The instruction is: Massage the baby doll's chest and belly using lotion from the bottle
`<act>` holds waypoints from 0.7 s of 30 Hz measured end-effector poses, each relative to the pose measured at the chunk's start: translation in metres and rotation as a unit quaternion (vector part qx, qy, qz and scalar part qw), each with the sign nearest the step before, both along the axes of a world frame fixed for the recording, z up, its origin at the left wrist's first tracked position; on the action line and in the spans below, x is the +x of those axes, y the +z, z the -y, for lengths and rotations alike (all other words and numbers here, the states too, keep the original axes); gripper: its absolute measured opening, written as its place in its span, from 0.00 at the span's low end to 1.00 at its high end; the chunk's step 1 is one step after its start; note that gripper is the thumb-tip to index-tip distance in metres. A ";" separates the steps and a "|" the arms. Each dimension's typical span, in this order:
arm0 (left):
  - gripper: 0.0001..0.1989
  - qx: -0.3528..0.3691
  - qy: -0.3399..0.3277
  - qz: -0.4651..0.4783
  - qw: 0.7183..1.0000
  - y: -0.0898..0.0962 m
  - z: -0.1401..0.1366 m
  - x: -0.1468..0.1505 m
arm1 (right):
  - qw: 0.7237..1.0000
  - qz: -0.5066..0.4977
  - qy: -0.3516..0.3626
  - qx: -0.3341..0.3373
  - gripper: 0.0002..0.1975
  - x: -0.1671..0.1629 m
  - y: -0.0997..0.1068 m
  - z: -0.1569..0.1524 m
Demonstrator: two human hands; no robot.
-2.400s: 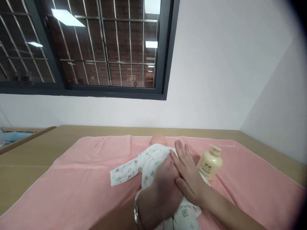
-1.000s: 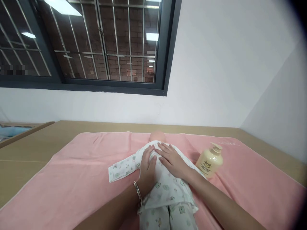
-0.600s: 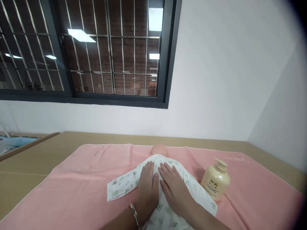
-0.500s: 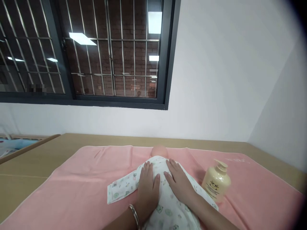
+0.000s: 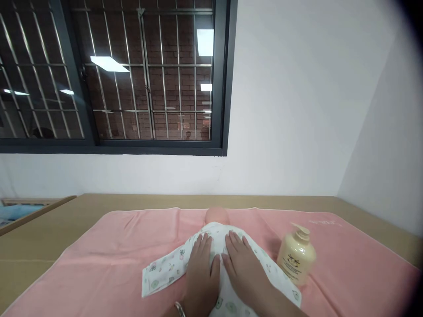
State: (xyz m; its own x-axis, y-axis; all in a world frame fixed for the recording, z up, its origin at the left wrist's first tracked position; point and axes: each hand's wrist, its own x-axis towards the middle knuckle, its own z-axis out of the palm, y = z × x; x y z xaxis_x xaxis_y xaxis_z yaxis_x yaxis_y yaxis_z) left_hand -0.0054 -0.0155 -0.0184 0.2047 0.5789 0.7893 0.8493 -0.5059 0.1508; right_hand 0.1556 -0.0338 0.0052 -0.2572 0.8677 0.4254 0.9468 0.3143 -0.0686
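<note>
On the pink mat lies a baby doll point(image 5: 217, 215), its smooth bare head pointing away from me. It wears a white garment point(image 5: 214, 230) printed with small green figures, sleeves spread out to both sides. My left hand point(image 5: 202, 268), with a silver bangle at the wrist, rests flat on the garment's left half, fingers stretched forward. Opposite it, my right hand point(image 5: 246, 268) lies flat on the right half, fingers extended. Both thumbs point inward near the middle of the garment. Neither hand grips anything. Under the cloth, the doll's body is hidden.
A cream pump bottle point(image 5: 296, 255) stands on the mat to the right, close to the right sleeve. The pink mat point(image 5: 109, 246) covers much of a wooden table point(image 5: 39, 246). Behind are a white wall point(image 5: 280, 110) and a barred window point(image 5: 148, 79).
The camera view has tilted up a little, so the scene sits lower. Both hands have slid slightly back from the doll's head, staying flat on the garment.
</note>
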 end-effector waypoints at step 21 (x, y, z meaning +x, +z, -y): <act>0.16 -0.012 -0.099 0.004 0.995 0.012 0.003 0.006 | 0.999 -0.030 0.007 -0.036 0.29 0.006 0.016 0.003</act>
State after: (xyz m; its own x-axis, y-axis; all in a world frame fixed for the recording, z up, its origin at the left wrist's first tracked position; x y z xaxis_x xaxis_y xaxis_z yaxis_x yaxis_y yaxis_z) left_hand 0.0004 -0.0186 -0.0064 0.3111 0.5457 0.7781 0.7318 -0.6599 0.1702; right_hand 0.1616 -0.0366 0.0208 -0.2454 0.8930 0.3773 0.9359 0.3197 -0.1480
